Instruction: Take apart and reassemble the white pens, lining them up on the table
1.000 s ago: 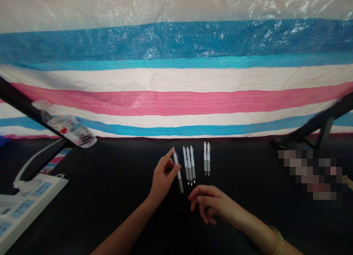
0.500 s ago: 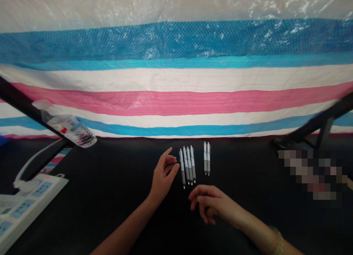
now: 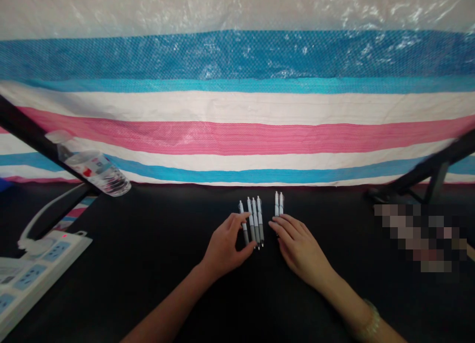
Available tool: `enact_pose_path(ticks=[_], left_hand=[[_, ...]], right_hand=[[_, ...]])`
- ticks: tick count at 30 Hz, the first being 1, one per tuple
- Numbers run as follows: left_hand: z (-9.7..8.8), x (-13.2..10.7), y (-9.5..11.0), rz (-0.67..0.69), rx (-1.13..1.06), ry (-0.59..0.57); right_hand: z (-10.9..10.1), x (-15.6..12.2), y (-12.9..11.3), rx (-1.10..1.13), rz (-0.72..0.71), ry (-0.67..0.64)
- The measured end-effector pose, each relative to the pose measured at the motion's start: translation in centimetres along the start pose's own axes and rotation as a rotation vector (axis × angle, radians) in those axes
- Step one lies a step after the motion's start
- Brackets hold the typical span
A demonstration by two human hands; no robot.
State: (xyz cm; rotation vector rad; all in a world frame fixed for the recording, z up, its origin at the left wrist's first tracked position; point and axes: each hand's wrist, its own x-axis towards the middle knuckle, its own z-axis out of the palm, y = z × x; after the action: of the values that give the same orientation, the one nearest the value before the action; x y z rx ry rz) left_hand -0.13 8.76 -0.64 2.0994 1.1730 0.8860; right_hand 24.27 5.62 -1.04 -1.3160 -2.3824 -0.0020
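White-and-grey pens lie side by side in two groups on the black table. My left hand [image 3: 224, 246] is over the left group, thumb and fingers apart. Its fingertips reach across the leftmost pen [image 3: 243, 221], while the thumb tip is near the lower ends of the three other pens [image 3: 255, 219]. Over the right pair of pens [image 3: 279, 204] lies my right hand [image 3: 302, 246], fingers stretched out and palm down. It hides the pair's lower halves, and I cannot tell whether it presses on them.
A clear plastic bottle [image 3: 100, 172] leans by a dark bar [image 3: 40, 137] at the left. Nearer on that side is a white power strip [image 3: 40, 269] with a cable. Another dark stand [image 3: 419, 172] is at the right, beside a pixelated patch. Striped sheeting [image 3: 237, 135] hangs behind the table.
My right hand has moved up and right onto the right pair of pens, its fingers straighter. My left hand has lowered its fingers over the leftmost pen, whose lower end has shifted slightly left.
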Motion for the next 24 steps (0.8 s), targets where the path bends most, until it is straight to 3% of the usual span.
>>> enact_pose_path(ticks=[3,6,14,24], left_hand=[[-0.2,-0.1,0.1,0.11,0.108,-0.182],[-0.2,-0.1,-0.2,0.149,0.122,-0.255],[0.8,0.1,-1.4,0.15,-0.007,-0.197],[1.2,0.3,-0.8,0.199,0.117,-0.155]], right_hand=[[0.6,-0.1,0.2,-0.132,-0.045,-0.084],[0.9,-0.2,0.3,-0.185,-0.075,-0.112],[0.3,0.3,0.2,-0.148,-0.221,-0.081],[-0.5,0.7,-0.8,-0.086,-0.32,-0.054]])
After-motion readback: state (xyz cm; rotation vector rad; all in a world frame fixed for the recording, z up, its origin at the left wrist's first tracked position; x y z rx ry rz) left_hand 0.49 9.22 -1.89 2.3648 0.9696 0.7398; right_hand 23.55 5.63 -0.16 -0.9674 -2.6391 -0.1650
